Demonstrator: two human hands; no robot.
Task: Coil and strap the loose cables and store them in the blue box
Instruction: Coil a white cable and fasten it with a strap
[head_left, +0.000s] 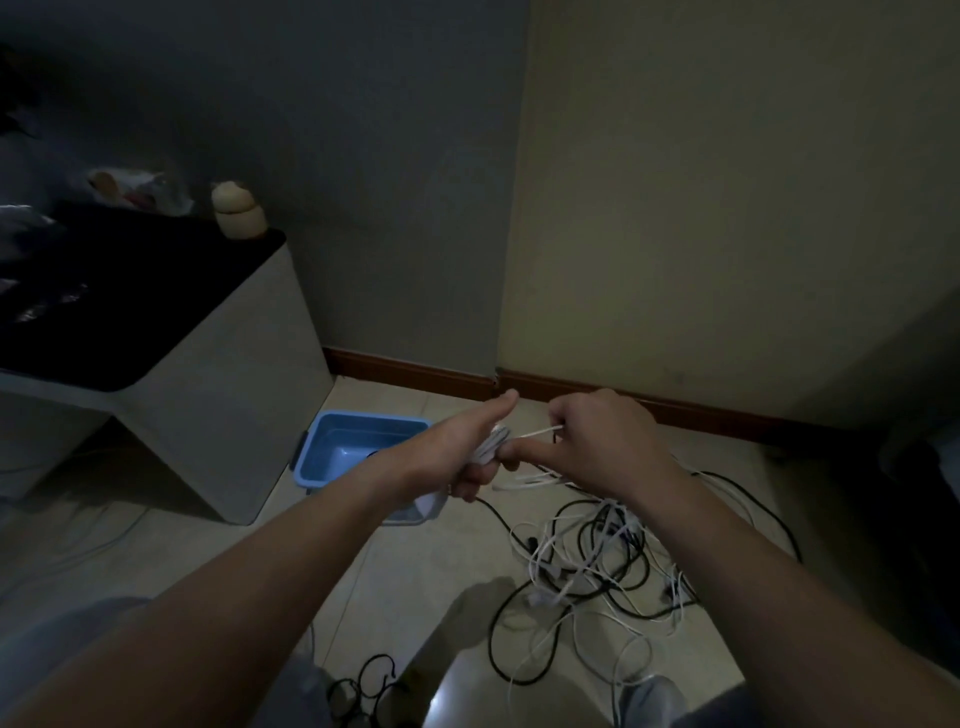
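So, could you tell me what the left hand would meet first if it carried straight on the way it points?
Most likely the right hand, just ahead of the left hand and pinching the same white cable; depth is unclear.

Left hand (460, 462): bare, uncovered to the wrist.
Right hand (597, 447): bare, uncovered to the wrist.
Left forearm (291, 566): bare skin from the wrist down to the lower left edge of the view.
Right forearm (769, 582): bare skin from the wrist to the lower right edge.
Sleeves: where any sleeve begins lies outside the view; cannot tell.
Legwear (67, 644): grey fabric, seen in patches under both arms. There is a broad patch at lower left, a creased strip at bottom centre and a rounded patch at lower right.
Fabric detail: matte with soft folds. Seams and weave are too dim to read.
Colour note: the light is low, so the exact shade of grey is uncertain.
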